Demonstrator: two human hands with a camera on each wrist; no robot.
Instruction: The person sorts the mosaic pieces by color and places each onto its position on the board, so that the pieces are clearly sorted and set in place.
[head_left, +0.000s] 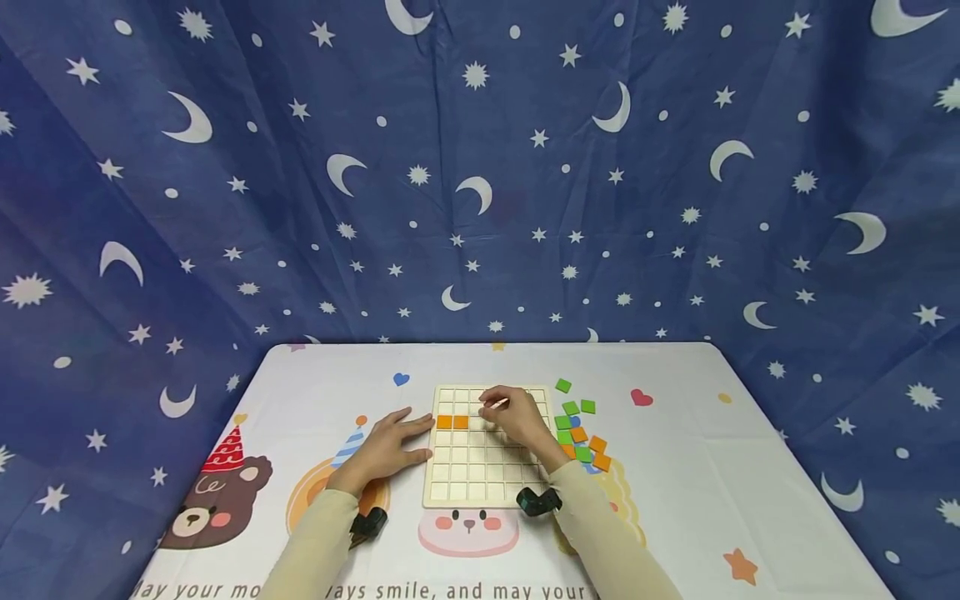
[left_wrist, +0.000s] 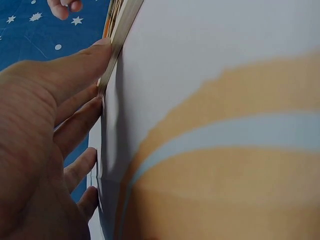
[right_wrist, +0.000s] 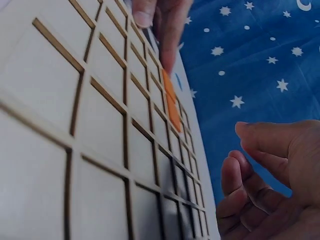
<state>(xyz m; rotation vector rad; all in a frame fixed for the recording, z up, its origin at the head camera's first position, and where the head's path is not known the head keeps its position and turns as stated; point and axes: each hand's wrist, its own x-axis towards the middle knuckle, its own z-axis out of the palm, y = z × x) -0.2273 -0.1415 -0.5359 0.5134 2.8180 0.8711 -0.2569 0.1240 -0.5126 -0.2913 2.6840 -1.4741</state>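
Near the middle of the bench, a pale gridded board is laid flat between two hands. Two orange tiles are set side by side in neighbouring cells of one row, at the left edge of the board and above its middle. The board's left edge is touched by the left hand, whose fingers and thumb are spread; in the left wrist view, the thumb is seen resting against the wooden side.

Above the board's upper part, the right hand is held raised, to the right of the two orange tiles. Its grip is relaxed: a gap is left between the upper fingertip and those below it, and the lower fingers are loosely bent, as is shown by the right wrist view.

To the right of the board, green tiles and loose orange tiles are scattered in a loose cluster, some of them just beside the board. Whether the blue patches among them are tiles or print cannot be told.

Black devices are worn at both wrists, over pale sleeves. The bench is covered by a white cloth printed with cartoon animals and lettering, and is backed by a blue curtain patterned with moons and stars.
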